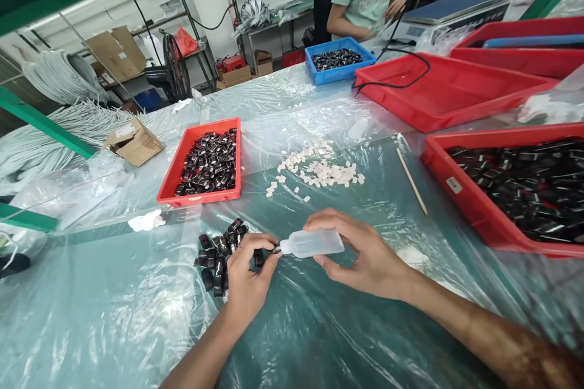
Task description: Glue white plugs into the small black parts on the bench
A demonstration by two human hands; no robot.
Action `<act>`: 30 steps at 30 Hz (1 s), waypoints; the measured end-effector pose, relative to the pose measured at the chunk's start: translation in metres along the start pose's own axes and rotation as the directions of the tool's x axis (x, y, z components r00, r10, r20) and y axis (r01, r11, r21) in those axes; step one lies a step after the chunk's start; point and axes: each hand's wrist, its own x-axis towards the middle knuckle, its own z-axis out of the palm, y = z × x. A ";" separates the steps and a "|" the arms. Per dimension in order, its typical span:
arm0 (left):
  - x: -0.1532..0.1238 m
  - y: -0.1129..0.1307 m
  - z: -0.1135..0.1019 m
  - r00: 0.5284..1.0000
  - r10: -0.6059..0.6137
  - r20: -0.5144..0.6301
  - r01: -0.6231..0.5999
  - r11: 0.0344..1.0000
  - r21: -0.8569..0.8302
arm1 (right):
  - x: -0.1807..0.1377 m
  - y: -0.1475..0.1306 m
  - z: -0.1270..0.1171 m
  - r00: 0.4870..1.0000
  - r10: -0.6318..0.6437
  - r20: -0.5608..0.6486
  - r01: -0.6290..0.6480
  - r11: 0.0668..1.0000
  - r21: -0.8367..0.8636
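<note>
Head view: glue-bottle work at the plastic-covered bench.
Right hand (365, 255) fingers curled around a small squeeze bottle (312, 243), nozzle touching a black part (275, 249) pinched by left hand (249, 273); small black pile (216, 252) beside it; red tray (205, 164) holds many more.

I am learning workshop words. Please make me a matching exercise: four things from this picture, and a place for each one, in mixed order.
Things:
1. bottle
2. black part
3. white pieces
4. stick

Places:
A. loose heap on the table, above the hands
B. pinched in the left hand
C. lying beside the big red tray
D. held in the right hand

Pairs: 1-D, 2-B, 3-A, 4-C
</note>
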 end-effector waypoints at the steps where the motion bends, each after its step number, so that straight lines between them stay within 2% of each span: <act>1: 0.000 0.000 0.000 1.000 0.021 -0.007 -0.021 1.000 0.007 | -0.001 -0.002 -0.001 0.999 -0.052 0.001 0.052 0.997 -0.060; 5: 0.001 -0.001 0.000 0.998 0.067 -0.001 -0.067 0.997 0.043 | -0.007 -0.006 -0.004 0.960 -0.276 0.039 0.272 0.897 -0.347; 8: 0.002 0.000 0.000 0.996 0.092 0.021 -0.093 0.993 0.070 | -0.009 -0.007 -0.006 0.932 -0.352 0.088 0.350 0.810 -0.471; 10: 0.002 0.001 0.000 0.991 0.131 0.032 -0.133 0.987 0.091 | -0.010 -0.008 -0.007 0.929 -0.356 0.097 0.357 0.801 -0.480; 13: 0.001 0.002 0.001 0.982 0.183 0.046 -0.187 0.974 0.128 | -0.009 -0.009 -0.009 0.951 -0.297 0.082 0.305 0.867 -0.393; 16: 0.001 0.002 0.001 0.980 0.190 0.059 -0.197 0.971 0.135 | -0.006 -0.011 -0.013 0.970 -0.224 0.097 0.243 0.923 -0.298; 19: 0.001 0.001 0.002 0.980 0.183 0.075 -0.191 0.973 0.129 | -0.004 -0.013 -0.017 0.970 -0.208 0.122 0.236 0.926 -0.294; 22: 0.001 0.001 0.003 0.981 0.180 0.076 -0.188 0.974 0.127 | -0.006 -0.016 -0.017 0.958 -0.250 0.136 0.284 0.876 -0.389; 27: 0.001 0.001 0.004 0.981 0.183 0.063 -0.190 0.973 0.132 | -0.018 -0.023 -0.008 0.920 -0.325 0.220 0.390 0.704 -0.594; 30: 0.000 0.000 0.004 0.982 0.179 0.058 -0.185 0.973 0.134 | -0.019 -0.026 -0.005 0.916 -0.337 0.218 0.398 0.694 -0.600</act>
